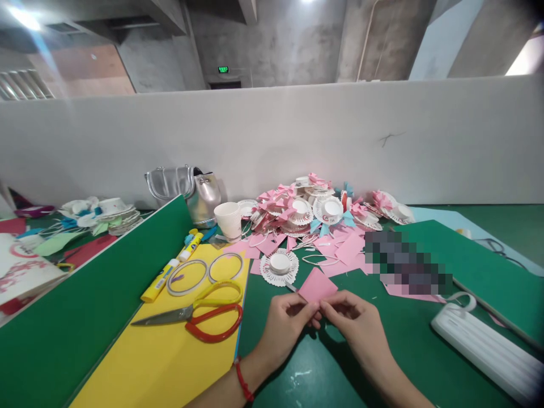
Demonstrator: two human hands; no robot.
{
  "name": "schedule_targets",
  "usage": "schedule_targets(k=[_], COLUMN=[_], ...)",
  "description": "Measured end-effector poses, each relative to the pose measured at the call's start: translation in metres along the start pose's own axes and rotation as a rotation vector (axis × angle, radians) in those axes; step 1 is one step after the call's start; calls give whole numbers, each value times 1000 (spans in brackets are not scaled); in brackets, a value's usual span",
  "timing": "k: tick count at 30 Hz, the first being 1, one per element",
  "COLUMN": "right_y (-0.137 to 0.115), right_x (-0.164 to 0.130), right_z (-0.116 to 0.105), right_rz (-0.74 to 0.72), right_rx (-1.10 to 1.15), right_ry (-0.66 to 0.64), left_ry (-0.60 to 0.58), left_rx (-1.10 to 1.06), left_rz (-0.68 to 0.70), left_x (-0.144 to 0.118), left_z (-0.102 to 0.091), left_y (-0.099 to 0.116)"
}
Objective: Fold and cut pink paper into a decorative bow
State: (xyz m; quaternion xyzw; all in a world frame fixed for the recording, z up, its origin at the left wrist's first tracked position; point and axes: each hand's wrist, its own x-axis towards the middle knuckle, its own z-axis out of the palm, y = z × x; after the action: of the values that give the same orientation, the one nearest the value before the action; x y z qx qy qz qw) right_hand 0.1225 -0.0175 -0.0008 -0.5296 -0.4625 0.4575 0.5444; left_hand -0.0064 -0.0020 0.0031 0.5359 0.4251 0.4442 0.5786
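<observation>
A small pink sheet of paper (318, 285) is held up above the green table, pinched along its lower edge. My left hand (293, 317), with a red cord round its wrist, grips it from the left, thumb and fingers closed. From the right, my right hand (352, 317) pinches the same edge, and the two thumbs nearly meet. Just beyond the paper lies a white scalloped paper disc with a small round cup base (279, 263) on it. More pink paper pieces (351, 249) are spread behind.
Scissors with yellow and red handles (215, 311), tape rolls (187, 277) and glue sticks (159, 280) lie on yellow card (140, 362) at left. A green divider (97, 294) stands beyond. Pink-and-white paper crafts (297, 209) are heaped behind; a white power strip (488, 351) lies right.
</observation>
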Motion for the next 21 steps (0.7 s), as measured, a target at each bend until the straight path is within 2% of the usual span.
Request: schedule_targets(k=[10, 15, 21], right_y=[3, 3, 2], right_x=[-1, 0, 1], right_z=[4, 5, 5], right_rz=[29, 44, 52], right_rx=[37, 182, 327], right_ry=[26, 41, 33], left_ry=[37, 90, 69], left_rx=[117, 181, 177], left_rz=[1, 54, 93], left_x=[2, 1, 0], left_z=[0, 0, 1], left_y=[-4, -7, -6])
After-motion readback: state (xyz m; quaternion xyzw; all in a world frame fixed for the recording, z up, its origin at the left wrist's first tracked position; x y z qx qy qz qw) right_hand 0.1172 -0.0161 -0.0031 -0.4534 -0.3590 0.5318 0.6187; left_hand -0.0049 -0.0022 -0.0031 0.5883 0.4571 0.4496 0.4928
